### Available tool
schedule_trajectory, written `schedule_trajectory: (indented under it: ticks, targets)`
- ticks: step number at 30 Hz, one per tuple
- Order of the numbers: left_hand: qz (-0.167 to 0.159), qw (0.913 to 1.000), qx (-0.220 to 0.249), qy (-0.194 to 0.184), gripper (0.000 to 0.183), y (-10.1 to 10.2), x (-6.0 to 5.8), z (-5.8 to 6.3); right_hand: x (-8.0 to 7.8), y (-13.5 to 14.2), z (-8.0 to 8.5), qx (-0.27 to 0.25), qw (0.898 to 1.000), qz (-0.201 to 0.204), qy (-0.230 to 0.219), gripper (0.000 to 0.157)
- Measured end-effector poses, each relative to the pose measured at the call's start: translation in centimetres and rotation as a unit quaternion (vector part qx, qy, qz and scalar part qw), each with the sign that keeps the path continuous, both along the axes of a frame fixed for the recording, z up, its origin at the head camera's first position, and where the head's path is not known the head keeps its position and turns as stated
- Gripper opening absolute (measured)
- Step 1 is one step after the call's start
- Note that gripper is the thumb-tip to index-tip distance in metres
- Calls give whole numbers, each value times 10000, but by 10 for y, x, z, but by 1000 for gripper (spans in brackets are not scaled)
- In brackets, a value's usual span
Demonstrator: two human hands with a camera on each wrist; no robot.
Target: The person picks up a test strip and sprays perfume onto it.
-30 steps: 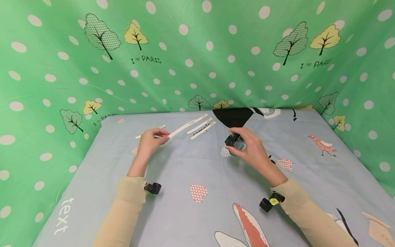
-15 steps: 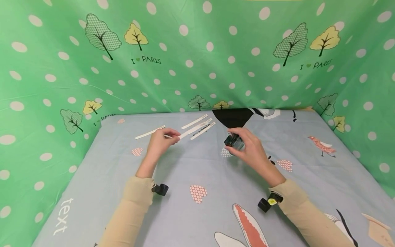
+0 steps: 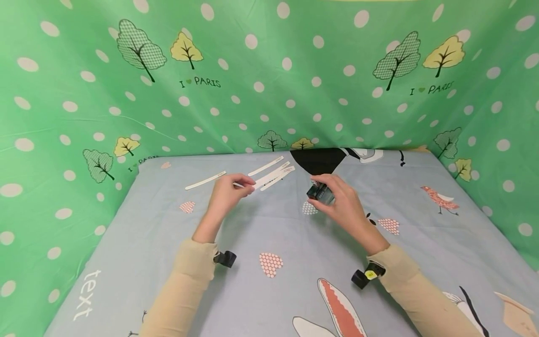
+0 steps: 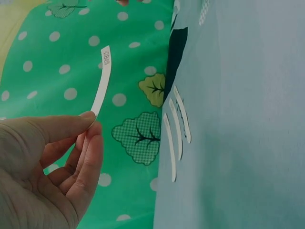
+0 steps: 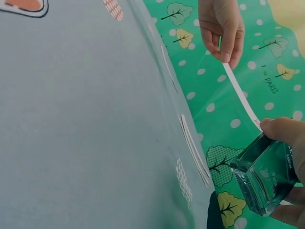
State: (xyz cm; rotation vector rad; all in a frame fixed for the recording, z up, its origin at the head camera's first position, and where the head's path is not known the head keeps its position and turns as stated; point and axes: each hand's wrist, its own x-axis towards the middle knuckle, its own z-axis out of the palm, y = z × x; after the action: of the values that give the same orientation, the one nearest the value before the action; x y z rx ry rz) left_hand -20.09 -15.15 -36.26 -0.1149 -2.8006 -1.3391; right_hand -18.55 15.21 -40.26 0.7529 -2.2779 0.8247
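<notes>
My left hand pinches a white paper strip near one end, between thumb and fingers. The strip slants up toward the right, with small print near its free tip. My right hand grips a dark green glass perfume bottle, its fingertip up by the spray top. In the head view the held strip points to the left side of the bottle, with a gap between them. Beneath it, three more white strips lie side by side on the cloth. Another strip lies alone to the left.
A grey-blue printed cloth covers the table. Green dotted fabric hangs behind it and along both sides. Dark cameras are strapped to both wrists.
My left hand has moved right with its strip, bringing the tip closer to the bottle and uncovering the lone strip. The right hand and bottle have stayed almost still.
</notes>
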Motion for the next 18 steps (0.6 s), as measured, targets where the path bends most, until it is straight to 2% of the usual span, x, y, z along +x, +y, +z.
schedule_trajectory:
  ticks: [6, 14, 18]
  targets:
    - [-14, 10000, -15, -22, 12, 4, 1, 2, -1, -1, 1, 17, 9999, -110, -62, 59]
    - [13, 10000, -42, -43, 12, 4, 0, 1, 1, 0, 1, -17, 9979, -327, -560, 58]
    - [56, 9999, -74, -59, 12, 4, -1, 1, 2, 2, 0, -17, 9970, -378, -674, 60]
